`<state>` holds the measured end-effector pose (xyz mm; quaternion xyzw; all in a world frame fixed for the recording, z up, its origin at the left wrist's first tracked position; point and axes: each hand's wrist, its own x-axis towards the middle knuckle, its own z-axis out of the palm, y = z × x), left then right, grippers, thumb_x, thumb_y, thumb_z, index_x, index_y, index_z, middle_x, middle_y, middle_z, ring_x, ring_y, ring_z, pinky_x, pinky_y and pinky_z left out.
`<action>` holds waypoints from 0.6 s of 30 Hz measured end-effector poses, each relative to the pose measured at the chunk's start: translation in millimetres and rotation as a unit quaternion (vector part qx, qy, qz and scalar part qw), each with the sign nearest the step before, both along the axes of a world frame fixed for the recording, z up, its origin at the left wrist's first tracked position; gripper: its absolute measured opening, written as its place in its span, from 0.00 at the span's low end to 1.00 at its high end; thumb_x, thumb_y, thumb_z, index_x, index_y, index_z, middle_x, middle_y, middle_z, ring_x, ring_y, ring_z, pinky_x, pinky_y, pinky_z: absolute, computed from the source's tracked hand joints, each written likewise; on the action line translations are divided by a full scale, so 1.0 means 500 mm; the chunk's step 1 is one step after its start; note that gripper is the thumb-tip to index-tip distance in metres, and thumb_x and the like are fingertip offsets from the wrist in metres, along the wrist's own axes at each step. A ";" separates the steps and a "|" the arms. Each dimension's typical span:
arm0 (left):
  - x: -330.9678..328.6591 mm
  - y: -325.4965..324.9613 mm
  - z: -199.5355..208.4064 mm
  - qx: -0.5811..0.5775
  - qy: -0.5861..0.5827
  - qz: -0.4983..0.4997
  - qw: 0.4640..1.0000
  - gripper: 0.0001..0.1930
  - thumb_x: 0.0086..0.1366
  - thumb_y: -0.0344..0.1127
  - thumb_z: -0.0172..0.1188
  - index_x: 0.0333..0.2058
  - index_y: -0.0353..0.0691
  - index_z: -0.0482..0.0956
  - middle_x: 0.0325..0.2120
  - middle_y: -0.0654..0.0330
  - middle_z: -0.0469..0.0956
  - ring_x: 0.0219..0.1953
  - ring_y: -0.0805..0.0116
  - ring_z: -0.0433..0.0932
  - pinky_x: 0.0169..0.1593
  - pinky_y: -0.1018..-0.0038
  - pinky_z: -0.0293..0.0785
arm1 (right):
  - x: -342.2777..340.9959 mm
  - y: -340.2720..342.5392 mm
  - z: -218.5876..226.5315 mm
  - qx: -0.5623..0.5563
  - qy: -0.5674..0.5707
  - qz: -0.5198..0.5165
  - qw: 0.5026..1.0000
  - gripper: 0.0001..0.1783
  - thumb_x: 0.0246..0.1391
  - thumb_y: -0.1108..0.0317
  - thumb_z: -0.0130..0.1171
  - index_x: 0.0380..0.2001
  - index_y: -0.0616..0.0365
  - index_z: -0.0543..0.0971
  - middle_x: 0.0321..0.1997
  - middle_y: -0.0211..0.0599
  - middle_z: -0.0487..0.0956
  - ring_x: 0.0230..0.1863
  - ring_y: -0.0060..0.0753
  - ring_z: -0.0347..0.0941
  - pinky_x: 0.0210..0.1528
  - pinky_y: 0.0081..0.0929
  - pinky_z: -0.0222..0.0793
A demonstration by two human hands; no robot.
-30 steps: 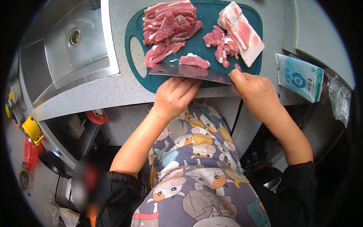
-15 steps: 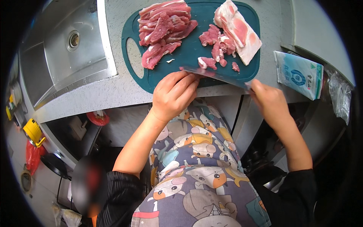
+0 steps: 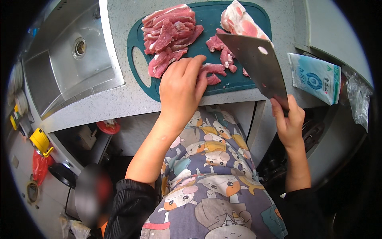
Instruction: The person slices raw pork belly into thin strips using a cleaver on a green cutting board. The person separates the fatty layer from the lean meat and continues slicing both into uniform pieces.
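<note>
My right hand (image 3: 289,121) grips the handle end of a cleaver (image 3: 256,59). Its broad blade is raised and tilted over the right part of the green cutting board (image 3: 238,85), with a pale bit of meat stuck on it. Behind the blade a slab of fatty pork (image 3: 238,20) is partly hidden. At the board's near edge, my left hand (image 3: 181,81) has its fingers together and its thumb against a cut strip of meat (image 3: 213,69); the fingertips are partly hidden. A pile of meat strips (image 3: 171,32) lies just beyond it, and smaller meat pieces (image 3: 223,51) lie mid-board.
A steel sink (image 3: 73,71) is set into the counter at the left. To the right of the board lie a blue and white packet (image 3: 314,77) and a clear plastic bag (image 3: 358,97). Below the counter at left hang a red bag (image 3: 41,169) and a black pan (image 3: 62,175).
The cleaver has lifted off the meat by the left hand and swung up with its flat face showing. My right hand has moved nearer me; my left hand has turned over the cut meat.
</note>
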<state>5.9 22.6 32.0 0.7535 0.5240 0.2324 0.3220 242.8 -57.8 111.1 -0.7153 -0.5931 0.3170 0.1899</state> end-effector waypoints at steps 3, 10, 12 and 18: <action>-0.017 0.011 0.000 0.001 -0.006 -0.019 1.000 0.14 0.52 0.20 0.62 0.40 0.36 0.77 0.30 0.57 0.77 0.33 0.59 0.78 0.39 0.69 0.75 | -0.011 -0.025 -0.021 0.015 0.019 -0.017 1.000 0.07 0.52 0.77 0.63 0.30 0.64 0.74 0.22 0.43 0.76 0.20 0.40 0.73 0.24 0.26 0.66; -0.024 0.016 -0.008 0.071 -0.008 -0.159 0.985 0.15 0.48 0.29 0.66 0.37 0.41 0.77 0.40 0.61 0.75 0.43 0.58 0.75 0.44 0.64 0.73 | -0.038 -0.048 -0.024 -0.007 0.010 0.004 1.000 0.08 0.52 0.77 0.64 0.27 0.62 0.73 0.20 0.42 0.75 0.19 0.42 0.72 0.22 0.28 0.64; -0.023 0.005 -0.037 0.085 -0.011 -0.159 0.984 0.15 0.48 0.31 0.67 0.36 0.41 0.77 0.40 0.60 0.75 0.43 0.58 0.74 0.45 0.63 0.72 | -0.040 -0.051 -0.025 -0.014 0.017 -0.011 1.000 0.08 0.52 0.76 0.63 0.28 0.63 0.73 0.20 0.42 0.75 0.19 0.43 0.72 0.22 0.28 0.65; 0.020 -0.004 -0.036 0.121 -0.007 -0.061 0.991 0.11 0.46 0.31 0.71 0.29 0.42 0.80 0.44 0.60 0.77 0.45 0.57 0.74 0.47 0.65 0.69 | -0.040 -0.055 -0.030 -0.027 0.048 -0.076 0.996 0.07 0.54 0.75 0.62 0.31 0.65 0.74 0.23 0.45 0.77 0.21 0.44 0.75 0.24 0.27 0.66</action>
